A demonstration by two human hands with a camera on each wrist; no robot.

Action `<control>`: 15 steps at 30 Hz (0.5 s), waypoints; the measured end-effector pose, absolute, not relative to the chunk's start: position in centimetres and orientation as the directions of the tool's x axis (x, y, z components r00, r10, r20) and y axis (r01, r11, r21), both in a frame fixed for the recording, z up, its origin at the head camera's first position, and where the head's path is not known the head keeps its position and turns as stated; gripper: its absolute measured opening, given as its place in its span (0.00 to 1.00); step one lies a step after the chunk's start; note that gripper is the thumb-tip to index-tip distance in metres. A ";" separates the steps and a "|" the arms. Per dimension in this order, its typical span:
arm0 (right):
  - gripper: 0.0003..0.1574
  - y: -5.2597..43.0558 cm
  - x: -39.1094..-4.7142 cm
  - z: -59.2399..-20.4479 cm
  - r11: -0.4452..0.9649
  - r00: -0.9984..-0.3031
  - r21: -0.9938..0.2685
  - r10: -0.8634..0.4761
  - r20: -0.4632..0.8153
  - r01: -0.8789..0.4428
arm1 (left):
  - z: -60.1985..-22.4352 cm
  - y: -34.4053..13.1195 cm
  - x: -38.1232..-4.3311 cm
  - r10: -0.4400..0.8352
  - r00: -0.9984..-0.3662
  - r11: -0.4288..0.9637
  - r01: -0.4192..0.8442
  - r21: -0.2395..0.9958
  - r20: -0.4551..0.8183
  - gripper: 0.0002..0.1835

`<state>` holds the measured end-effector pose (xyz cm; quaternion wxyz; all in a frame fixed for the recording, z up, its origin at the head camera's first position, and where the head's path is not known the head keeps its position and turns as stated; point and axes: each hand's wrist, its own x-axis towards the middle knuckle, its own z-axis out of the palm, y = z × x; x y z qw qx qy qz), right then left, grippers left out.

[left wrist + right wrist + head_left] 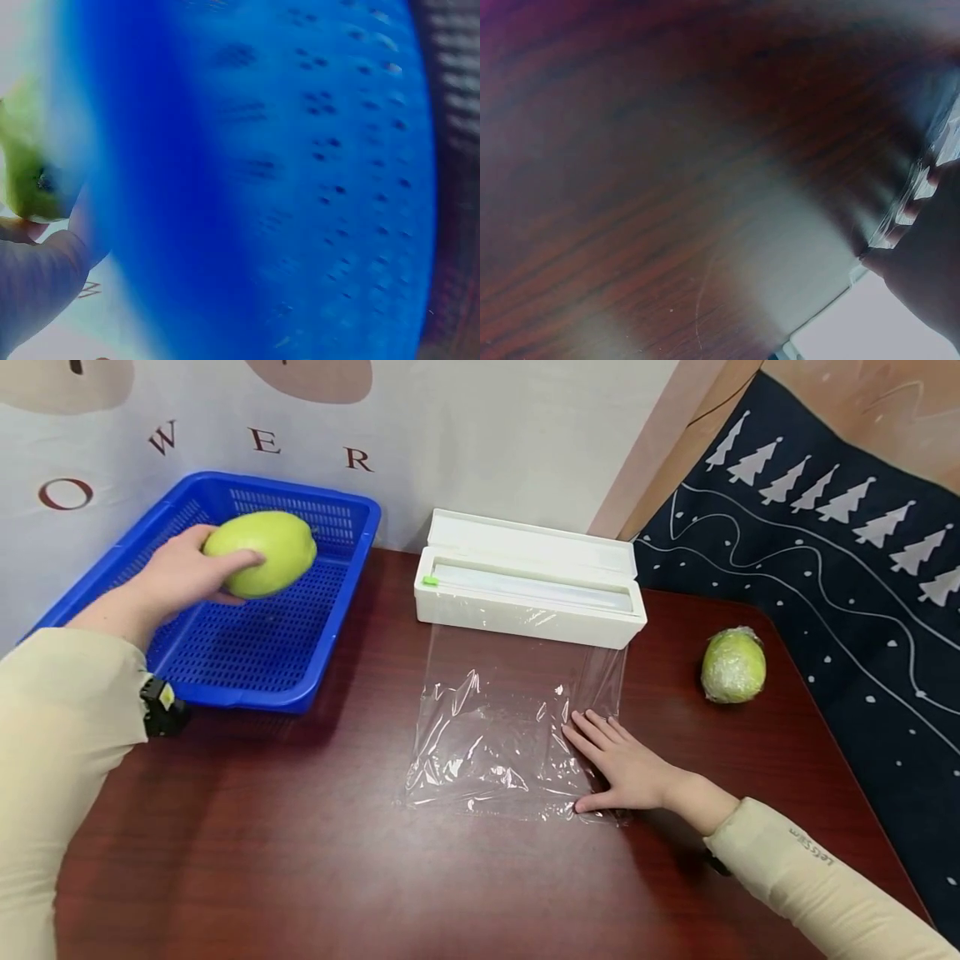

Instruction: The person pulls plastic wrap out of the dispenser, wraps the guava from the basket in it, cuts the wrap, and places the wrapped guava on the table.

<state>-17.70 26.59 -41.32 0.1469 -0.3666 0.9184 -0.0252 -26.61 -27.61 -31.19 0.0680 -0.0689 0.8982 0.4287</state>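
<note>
My left hand (180, 568) grips a smooth yellow-green oval fruit (273, 552) above the blue plastic basket (330, 635); its exact kind cannot be told. In the left wrist view the basket's blurred wall (150, 150) hides most of the scene, and part of the fruit (30, 165) and the thumb show at the left. With fingers spread, my right hand (633, 772) rests on the right edge of a clear sheet of cling film (487, 735). The film runs out over the table from a white cling film dispenser (525, 618) with its lid raised.
A similar fruit (733, 667) wrapped in film sits at the table's right side. A green slider (430, 580) is on the dispenser's left end. Printed cloths hang behind and to the right of the brown table (360, 877).
</note>
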 end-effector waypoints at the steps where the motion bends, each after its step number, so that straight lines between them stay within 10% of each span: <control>1: 0.66 26.6 -17.7 -41.3 0.730 -0.688 -0.154 -0.680 -0.252 -0.665 | -30.8 -27.5 -26.7 -0.069 -0.982 0.611 -0.180 0.771 -0.175 0.44; 15: 0.65 26.5 -17.7 -41.3 0.730 -0.687 -0.154 -0.680 -0.254 -0.666 | -27.3 -21.5 -26.6 0.061 -0.996 0.458 -0.029 0.888 -0.064 0.35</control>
